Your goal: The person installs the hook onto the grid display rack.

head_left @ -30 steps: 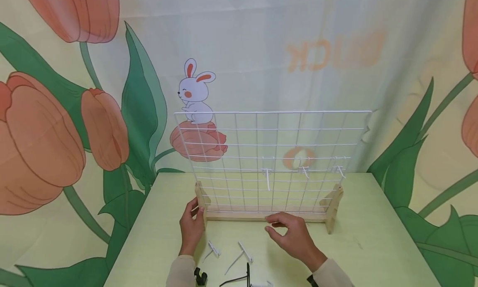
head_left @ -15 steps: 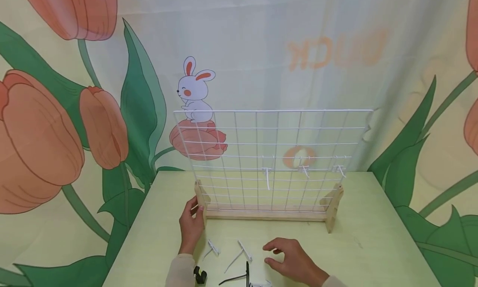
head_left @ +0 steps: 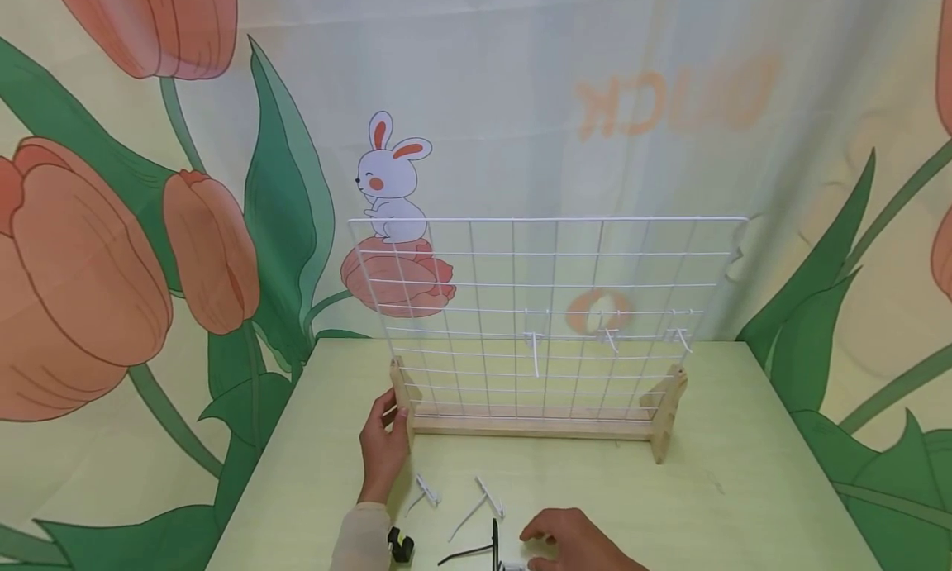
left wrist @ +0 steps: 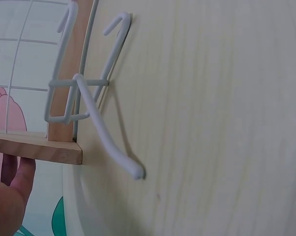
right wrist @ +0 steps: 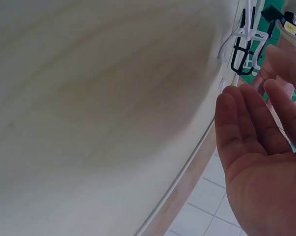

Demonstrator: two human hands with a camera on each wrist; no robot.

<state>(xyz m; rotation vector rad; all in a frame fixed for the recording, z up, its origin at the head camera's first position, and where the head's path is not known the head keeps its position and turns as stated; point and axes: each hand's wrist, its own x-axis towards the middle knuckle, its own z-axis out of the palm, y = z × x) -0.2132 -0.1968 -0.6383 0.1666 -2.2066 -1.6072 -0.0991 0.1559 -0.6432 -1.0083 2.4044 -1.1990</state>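
Note:
A white wire grid (head_left: 513,282) stands upright in a wooden stand, and my left hand (head_left: 383,451) grips the stand's left end piece (head_left: 402,381). In the left wrist view, its fingers (left wrist: 24,179) press against the wooden end piece (left wrist: 64,152). My right hand (head_left: 576,546) is low at the front, fingers loosely bent and holding nothing, just right of a black wire hook (head_left: 476,549) and a partly hidden white hook (head_left: 511,566). Two more white hooks, a smaller one (head_left: 426,492) and a longer one (head_left: 488,498), lie on the table between my hands.
Three white hooks hang on the grid: a long one (head_left: 535,356) near the middle, then one (head_left: 609,340) and another (head_left: 680,340) toward the right. The stand's right end piece (head_left: 668,414) rests on the pale table (head_left: 729,472). A printed curtain (head_left: 506,100) hangs behind.
My right hand has drawn back from the front of the stand toward the table's near side, beside the black hook. My left hand has stayed at the stand's left end.

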